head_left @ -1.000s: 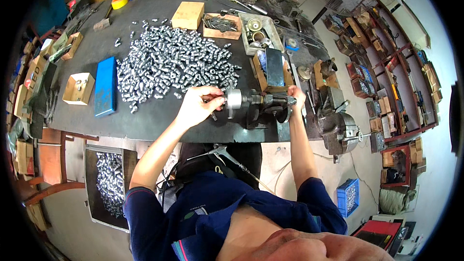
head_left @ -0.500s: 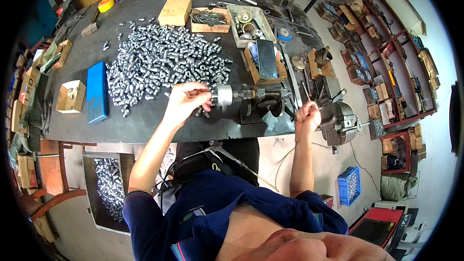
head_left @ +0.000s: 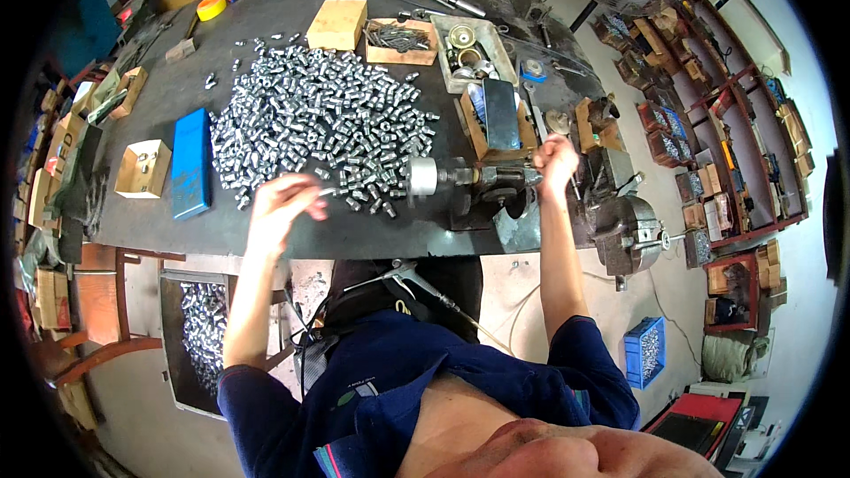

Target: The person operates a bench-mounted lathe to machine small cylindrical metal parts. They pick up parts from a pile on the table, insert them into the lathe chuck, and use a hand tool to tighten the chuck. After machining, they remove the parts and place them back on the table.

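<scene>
While I leaned over the bench, hands stood thus:
L hand: my left hand (head_left: 282, 204) hung just over the dark worktop (head_left: 266, 230) at the near edge of the pile; fingers curled, loosely pinching one small metal piece (head_left: 328, 191) at the tips, not a full fist.
L arm: bare forearm ran up from lower left, elbow bent, wrist tipped toward the pile.
R hand: my right hand (head_left: 555, 159) was closed in a fist round the lever (head_left: 575, 188) of the small bench machine (head_left: 482, 186); knuckles up, grip tight.
R arm: stretched nearly straight up from the blue sleeve, beside the machine's right end.
Machine: silver chuck (head_left: 423, 177) faced left toward the pile, w/ nothing I could make out in it.
Parts: heap of silver cylinders (head_left: 319, 119) spread across mid-bench, just beyond L hand.
Nearby: blue flat box (head_left: 190, 162) left of the heap, small open carton (head_left: 142, 168) beside it; grey vise (head_left: 633, 230) at bench corner, right of R arm.
</scene>
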Available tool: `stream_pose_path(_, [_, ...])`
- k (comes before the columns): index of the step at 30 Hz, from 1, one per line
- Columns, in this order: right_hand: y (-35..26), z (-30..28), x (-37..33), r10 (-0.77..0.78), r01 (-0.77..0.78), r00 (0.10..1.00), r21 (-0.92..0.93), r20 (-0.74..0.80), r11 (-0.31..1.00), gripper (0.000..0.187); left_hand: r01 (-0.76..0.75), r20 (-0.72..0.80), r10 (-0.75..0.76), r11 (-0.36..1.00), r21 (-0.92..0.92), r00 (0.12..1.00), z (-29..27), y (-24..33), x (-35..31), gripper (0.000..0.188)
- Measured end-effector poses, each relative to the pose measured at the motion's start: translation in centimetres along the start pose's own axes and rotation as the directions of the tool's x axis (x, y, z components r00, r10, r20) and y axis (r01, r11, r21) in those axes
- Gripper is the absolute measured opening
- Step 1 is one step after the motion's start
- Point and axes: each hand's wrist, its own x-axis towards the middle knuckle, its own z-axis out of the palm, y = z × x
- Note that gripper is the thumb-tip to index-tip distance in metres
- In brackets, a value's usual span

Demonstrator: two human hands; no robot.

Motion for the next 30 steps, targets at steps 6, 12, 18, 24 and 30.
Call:
stream_pose_path(6, [-4.2,-2.5,-4.2,-0.075,0.041,0.994,0.351,0.082,0.936,0.011,0.212,-0.539,-0.122,0.971,0.108,0.834,-12.3,-1.4,-9.6,0.025])
stream_pose_path(12, [-3.0,-7.3,-8.6,-0.012,-0.066,0.965,0.288,0.260,0.955,0.011,0.587,-0.619,0.052,0.262,0.766,0.784,-21.2,-4.2,-17.7,0.014])
stream_pose_path(18, [2.8,-9.0,-7.6,0.204,-0.223,0.974,0.256,0.101,0.940,0.013,0.115,-0.197,0.243,0.314,0.942,0.950,-9.2,-0.2,-6.8,0.017])
stream_pose_path(24, [4.1,-8.3,-6.4,0.234,-0.228,0.972,0.241,0.005,0.943,0.011,-0.214,0.191,0.166,0.135,0.967,0.967,-0.7,-4.3,4.5,0.029])
stream_pose_path(30, [4.8,-10.3,-6.6,0.211,-0.215,0.977,0.237,0.040,0.947,0.014,-0.145,0.141,0.192,0.011,0.989,0.971,-1.2,-5.8,5.6,0.019])
